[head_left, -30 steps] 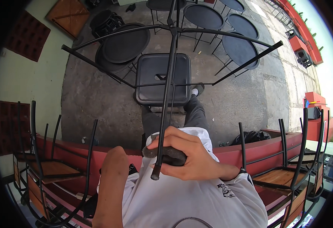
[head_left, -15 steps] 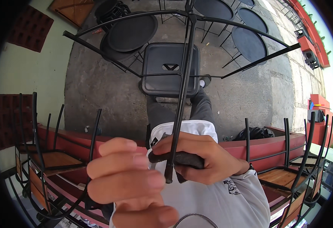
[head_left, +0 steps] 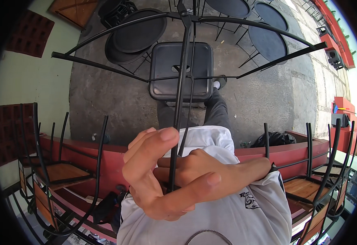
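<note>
A black metal stand (head_left: 179, 87) with thin tubular legs and crossbars rises in front of me, one leg running down toward my chest. My left hand (head_left: 154, 179) is raised around the lower end of that leg, its thumb and fingers wide apart in a C shape. Whether it touches the tube, I cannot tell. Behind it, my right hand (head_left: 205, 173) is curled close at the same leg. The dark, rough folded sheet seen in its grip half a second ago is now almost wholly hidden by fingers.
A black square stool (head_left: 181, 87) stands between my legs. Round black tables (head_left: 268, 43) are on the far right, with stacked round tops (head_left: 139, 30) at the far left. Wooden chairs (head_left: 64, 171) rest upturned on both sides near a red ledge (head_left: 248, 159).
My left hand has moved up and right, its fingers opening around the leg's end and covering part of my right hand. The stand's near leg has shifted left and tilted slightly.
</note>
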Demonstrator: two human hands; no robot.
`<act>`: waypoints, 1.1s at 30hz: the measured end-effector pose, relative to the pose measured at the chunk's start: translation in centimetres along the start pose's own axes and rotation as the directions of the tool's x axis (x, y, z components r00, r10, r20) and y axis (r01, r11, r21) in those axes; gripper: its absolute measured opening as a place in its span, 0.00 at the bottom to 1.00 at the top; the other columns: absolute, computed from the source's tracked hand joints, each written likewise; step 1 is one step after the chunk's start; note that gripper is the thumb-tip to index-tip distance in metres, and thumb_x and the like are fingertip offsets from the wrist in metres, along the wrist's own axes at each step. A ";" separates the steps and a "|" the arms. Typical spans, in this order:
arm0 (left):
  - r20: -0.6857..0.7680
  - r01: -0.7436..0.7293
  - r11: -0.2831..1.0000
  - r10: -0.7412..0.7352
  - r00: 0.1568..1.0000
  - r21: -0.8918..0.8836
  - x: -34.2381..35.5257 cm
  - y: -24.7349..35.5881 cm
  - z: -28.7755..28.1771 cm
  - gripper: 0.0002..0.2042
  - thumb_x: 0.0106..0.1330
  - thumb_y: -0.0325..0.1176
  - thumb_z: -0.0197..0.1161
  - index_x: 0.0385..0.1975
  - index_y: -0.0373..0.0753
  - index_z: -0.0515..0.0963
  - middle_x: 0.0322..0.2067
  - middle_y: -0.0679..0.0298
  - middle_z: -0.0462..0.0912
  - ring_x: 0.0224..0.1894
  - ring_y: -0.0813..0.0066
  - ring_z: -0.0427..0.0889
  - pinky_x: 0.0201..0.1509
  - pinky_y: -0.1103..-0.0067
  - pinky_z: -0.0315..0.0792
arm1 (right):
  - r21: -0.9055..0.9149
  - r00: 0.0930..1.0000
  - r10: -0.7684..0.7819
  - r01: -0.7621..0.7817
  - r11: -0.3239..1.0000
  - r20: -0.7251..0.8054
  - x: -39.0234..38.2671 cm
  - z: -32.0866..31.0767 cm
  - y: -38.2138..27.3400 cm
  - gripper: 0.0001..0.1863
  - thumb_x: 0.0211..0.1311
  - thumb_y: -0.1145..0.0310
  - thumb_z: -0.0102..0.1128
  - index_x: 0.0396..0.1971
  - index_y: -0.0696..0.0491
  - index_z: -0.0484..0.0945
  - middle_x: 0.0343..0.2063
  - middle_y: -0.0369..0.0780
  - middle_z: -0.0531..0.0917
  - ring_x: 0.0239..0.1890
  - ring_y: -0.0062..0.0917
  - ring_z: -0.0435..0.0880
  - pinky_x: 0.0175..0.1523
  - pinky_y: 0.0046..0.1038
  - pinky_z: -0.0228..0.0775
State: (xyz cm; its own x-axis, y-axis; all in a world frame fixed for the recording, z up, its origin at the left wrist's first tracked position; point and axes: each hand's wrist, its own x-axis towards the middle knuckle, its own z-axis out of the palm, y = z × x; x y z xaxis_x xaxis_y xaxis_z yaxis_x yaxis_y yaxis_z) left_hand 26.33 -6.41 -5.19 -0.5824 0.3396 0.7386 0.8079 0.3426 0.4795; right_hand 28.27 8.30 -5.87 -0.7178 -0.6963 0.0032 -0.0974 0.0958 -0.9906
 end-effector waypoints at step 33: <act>-0.238 0.274 0.910 -0.354 0.904 -0.312 -1.9 -0.9 6.1 0.22 0.62 0.31 0.59 0.52 0.34 0.59 0.46 0.47 0.66 0.36 0.65 0.75 0.39 0.75 0.75 | 0.038 0.931 0.201 -0.199 0.979 -0.304 -0.8 1.2 27.6 0.12 0.42 0.74 0.65 0.30 0.54 0.75 0.28 0.43 0.80 0.33 0.40 0.80 0.39 0.35 0.72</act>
State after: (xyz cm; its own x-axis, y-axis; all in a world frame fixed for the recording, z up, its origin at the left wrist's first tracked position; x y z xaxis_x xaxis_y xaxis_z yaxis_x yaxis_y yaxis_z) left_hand 26.16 -2.07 -9.94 -0.7912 -0.0230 0.6111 0.6036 0.1311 0.7864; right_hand 27.02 10.63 -33.34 -0.8975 -0.4130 -0.1548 0.0739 0.2052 -0.9759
